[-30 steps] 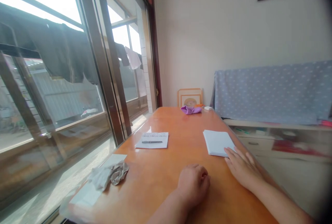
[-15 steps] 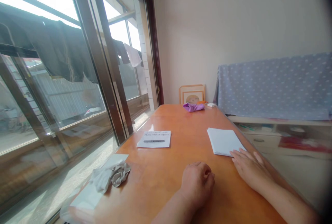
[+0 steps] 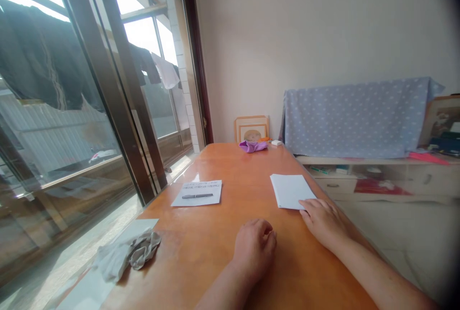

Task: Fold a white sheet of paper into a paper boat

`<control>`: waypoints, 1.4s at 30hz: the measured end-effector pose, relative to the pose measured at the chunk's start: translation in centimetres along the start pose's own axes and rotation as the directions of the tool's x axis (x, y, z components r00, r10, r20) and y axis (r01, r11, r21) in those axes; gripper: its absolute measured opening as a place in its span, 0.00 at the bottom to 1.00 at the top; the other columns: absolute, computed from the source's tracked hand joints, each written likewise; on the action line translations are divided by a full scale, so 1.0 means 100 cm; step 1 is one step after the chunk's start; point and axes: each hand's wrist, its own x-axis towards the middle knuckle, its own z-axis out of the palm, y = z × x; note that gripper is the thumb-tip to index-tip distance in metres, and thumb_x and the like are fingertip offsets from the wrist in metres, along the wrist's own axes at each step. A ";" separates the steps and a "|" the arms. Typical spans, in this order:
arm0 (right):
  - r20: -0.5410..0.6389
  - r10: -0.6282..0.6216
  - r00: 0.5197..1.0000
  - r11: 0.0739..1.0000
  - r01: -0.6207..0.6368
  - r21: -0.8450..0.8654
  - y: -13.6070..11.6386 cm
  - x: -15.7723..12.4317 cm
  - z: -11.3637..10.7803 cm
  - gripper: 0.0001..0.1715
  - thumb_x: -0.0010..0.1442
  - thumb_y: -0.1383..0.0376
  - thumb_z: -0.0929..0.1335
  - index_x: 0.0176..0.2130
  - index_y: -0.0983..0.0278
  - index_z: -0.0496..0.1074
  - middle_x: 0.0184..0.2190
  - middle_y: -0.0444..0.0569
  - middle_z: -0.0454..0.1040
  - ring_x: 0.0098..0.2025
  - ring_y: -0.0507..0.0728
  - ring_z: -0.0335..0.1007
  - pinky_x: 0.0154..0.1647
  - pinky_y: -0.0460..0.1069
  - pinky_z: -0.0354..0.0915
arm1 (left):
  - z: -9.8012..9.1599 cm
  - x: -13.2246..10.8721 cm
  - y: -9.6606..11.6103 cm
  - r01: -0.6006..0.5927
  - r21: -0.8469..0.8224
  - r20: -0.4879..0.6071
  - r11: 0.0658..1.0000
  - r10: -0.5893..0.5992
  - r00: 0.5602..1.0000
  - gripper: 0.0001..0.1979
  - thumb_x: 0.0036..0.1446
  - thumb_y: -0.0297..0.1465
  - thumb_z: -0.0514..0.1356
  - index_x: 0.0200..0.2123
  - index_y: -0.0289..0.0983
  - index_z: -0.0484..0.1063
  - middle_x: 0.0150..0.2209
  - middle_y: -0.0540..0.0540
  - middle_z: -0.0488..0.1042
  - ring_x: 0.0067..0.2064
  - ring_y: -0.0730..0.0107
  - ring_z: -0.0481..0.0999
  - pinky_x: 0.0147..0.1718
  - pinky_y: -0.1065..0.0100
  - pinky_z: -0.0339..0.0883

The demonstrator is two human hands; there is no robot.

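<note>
My left hand [image 3: 253, 247] rests on the wooden table with its fingers curled into a loose fist, and nothing shows in it. To its right, my right hand [image 3: 327, 221] is at the near right corner of a stack of white paper [image 3: 291, 190]. Its index finger lies over the corner and its thumb is close by at the edge, closed on the paper. Further left lies a sheet with handwriting [image 3: 212, 199], and a dark pen [image 3: 197, 196] lies across it.
A crumpled grey cloth [image 3: 125, 255] lies on a pale sheet [image 3: 88, 293] at the table's near left. A purple cloth [image 3: 253, 146] and a small white box [image 3: 276, 143] sit at the far end. Glass doors [image 3: 118, 85] line the left; a low cabinet [image 3: 334, 185] stands right.
The view has turned right, so the things appear further left. My right hand's fingers have drawn together at the paper's corner. My left hand keeps its curled pose on the table.
</note>
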 end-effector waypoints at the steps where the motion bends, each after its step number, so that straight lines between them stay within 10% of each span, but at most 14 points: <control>1: -0.002 0.003 1.000 1.000 -0.003 -0.002 0.000 0.000 0.000 0.21 0.65 0.62 0.62 0.54 0.55 0.75 0.53 0.50 0.77 0.55 0.64 0.67 0.55 0.59 0.59 | 0.000 0.000 0.000 0.002 -0.001 -0.003 1.000 -0.002 1.000 0.07 0.63 0.34 0.55 0.34 0.41 0.71 0.37 0.48 0.77 0.38 0.66 0.74 0.35 0.69 0.63; 26: -0.264 0.077 0.961 0.997 -0.078 0.007 0.001 -0.003 -0.042 0.15 0.66 0.65 0.60 0.47 0.60 0.73 0.43 0.50 0.81 0.46 0.63 0.73 0.44 0.55 0.59 | 0.003 0.000 -0.006 -0.002 0.009 -0.032 1.000 0.002 0.999 0.07 0.64 0.35 0.55 0.36 0.42 0.71 0.38 0.49 0.76 0.40 0.66 0.74 0.35 0.69 0.64; 32: -0.318 -0.016 0.948 0.991 0.057 0.121 -0.006 -0.008 -0.048 0.14 0.64 0.66 0.62 0.45 0.60 0.74 0.45 0.51 0.81 0.49 0.63 0.74 0.51 0.56 0.61 | 0.006 -0.001 -0.010 0.005 -0.010 -0.081 1.000 -0.006 0.997 0.08 0.62 0.34 0.57 0.44 0.42 0.70 0.44 0.47 0.75 0.46 0.61 0.73 0.44 0.64 0.67; 38: -0.296 -0.155 0.943 0.918 0.248 0.311 -0.030 -0.017 -0.059 0.13 0.61 0.68 0.64 0.43 0.58 0.75 0.43 0.48 0.81 0.46 0.61 0.75 0.51 0.54 0.66 | 0.003 -0.002 -0.010 -0.037 -0.001 -0.196 0.999 0.036 0.980 0.37 0.53 0.33 0.64 0.65 0.40 0.57 0.59 0.41 0.67 0.58 0.53 0.65 0.58 0.55 0.59; 42: -0.257 -0.232 0.938 0.857 0.323 0.402 -0.042 -0.022 -0.063 0.16 0.59 0.71 0.63 0.41 0.56 0.74 0.43 0.45 0.80 0.46 0.59 0.75 0.50 0.54 0.68 | -0.001 -0.003 -0.007 -0.081 0.053 -0.066 0.995 0.085 0.994 0.22 0.54 0.27 0.60 0.53 0.47 0.72 0.54 0.47 0.73 0.56 0.54 0.67 0.54 0.55 0.59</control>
